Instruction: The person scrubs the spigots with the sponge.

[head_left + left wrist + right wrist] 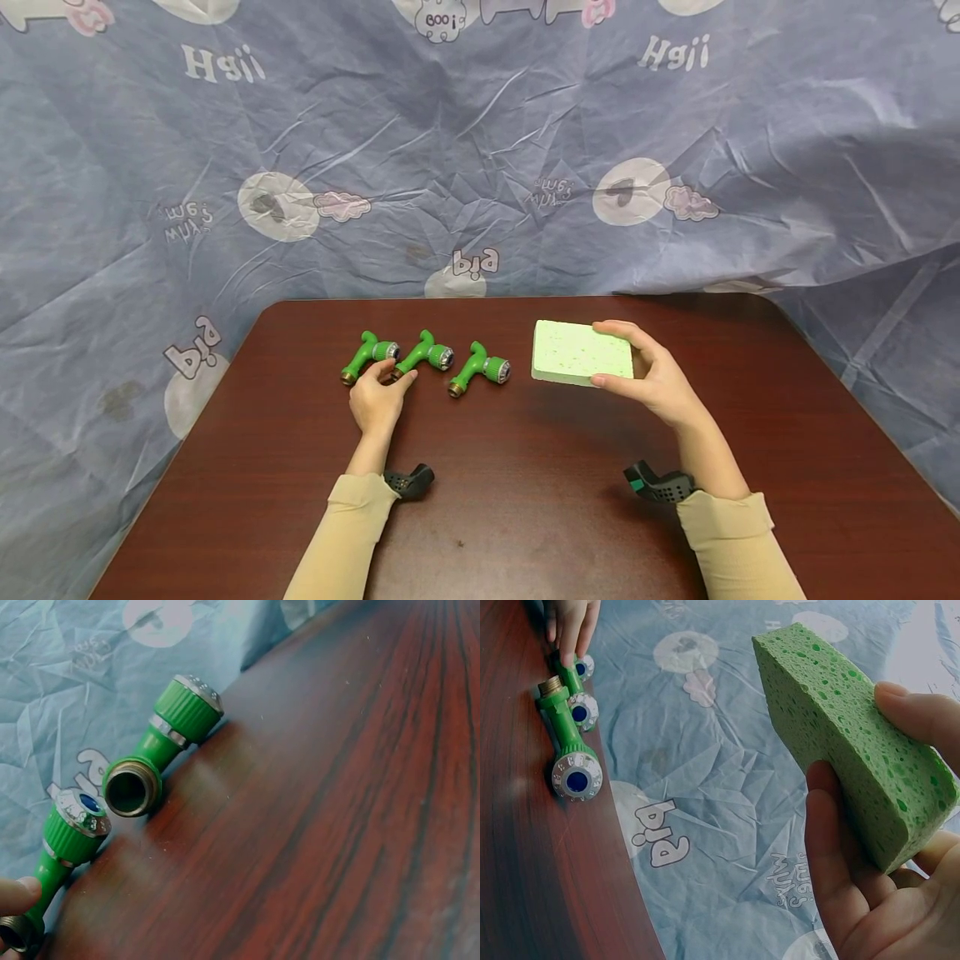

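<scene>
Looking at the head view first, you get the whole spread: three green hose taps [478, 367] in a row near the far edge of a dark reddish wood table [525, 517], with a wrinkled blue-grey printed sheet [450, 142] behind. The left hand [377, 404] is on the middle tap [425, 350], thumb and a finger pinching it around the brass-coloured end; the left tap [365, 354] sits just beside that hand, and the right tap [476, 364] is a bit clear of the fingers. Meanwhile the right hand [663, 383] has a pale green sponge [582, 352] gripped by its right end, up off the table and to the right of the taps. The knobs are pretty tiny from up there, but the right wrist view sorts that out: silvery knob faces [577, 781] with blue centres. It also shows the sponge is full of pores, thumb on one side and curled fingers on the other. The left wrist view cuts off the sponge and the left tap, but it's the one that lets you peer right into the right tap's threaded mouth [129, 793], dark inside. Most of the left hand is cropped there, so beyond the thumb I can't tell much about its fingers.
</scene>
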A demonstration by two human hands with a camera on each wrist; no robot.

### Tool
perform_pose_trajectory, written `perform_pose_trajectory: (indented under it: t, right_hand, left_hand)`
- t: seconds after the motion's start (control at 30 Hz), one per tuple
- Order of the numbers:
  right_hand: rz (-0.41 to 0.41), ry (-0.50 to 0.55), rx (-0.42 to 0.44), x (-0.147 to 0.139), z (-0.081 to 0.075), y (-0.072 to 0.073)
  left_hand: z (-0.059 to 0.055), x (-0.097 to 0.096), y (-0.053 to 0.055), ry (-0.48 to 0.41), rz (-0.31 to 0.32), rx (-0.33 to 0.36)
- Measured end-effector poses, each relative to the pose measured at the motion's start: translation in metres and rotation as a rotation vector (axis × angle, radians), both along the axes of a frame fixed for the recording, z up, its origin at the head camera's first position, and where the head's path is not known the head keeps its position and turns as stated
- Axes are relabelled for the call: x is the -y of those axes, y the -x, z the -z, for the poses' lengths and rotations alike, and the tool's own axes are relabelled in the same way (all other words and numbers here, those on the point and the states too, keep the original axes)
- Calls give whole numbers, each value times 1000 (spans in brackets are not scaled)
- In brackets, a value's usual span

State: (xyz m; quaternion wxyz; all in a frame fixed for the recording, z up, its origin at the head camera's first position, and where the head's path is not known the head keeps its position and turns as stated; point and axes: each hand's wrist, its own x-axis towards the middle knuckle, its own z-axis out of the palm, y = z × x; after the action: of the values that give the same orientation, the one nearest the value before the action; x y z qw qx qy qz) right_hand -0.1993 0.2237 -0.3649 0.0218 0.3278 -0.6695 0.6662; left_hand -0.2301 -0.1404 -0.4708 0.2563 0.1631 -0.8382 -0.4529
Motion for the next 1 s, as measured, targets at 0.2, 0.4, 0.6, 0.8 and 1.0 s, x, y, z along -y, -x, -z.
perform_pose_trajectory:
  t: [0.2, 0.4, 0.6, 0.8, 1.0]
  right_hand:
    - [3, -7, -4, 0, 0, 0]
    - [1, -5, -6, 0, 0, 0]
    - [8, -15, -6, 0, 0, 0]
    - [-1, -13, -3, -1, 1, 0]
    - [-1, -9, -8, -1, 0, 1]
  left_hand:
    - [2, 0, 5, 53, 6, 23]
    - [3, 0, 7, 111, 11, 26]
    - [5, 0, 7, 104, 21, -14]
    - [1, -1, 4, 17, 64, -94]
    - [-11, -5, 1, -55, 169, -220]
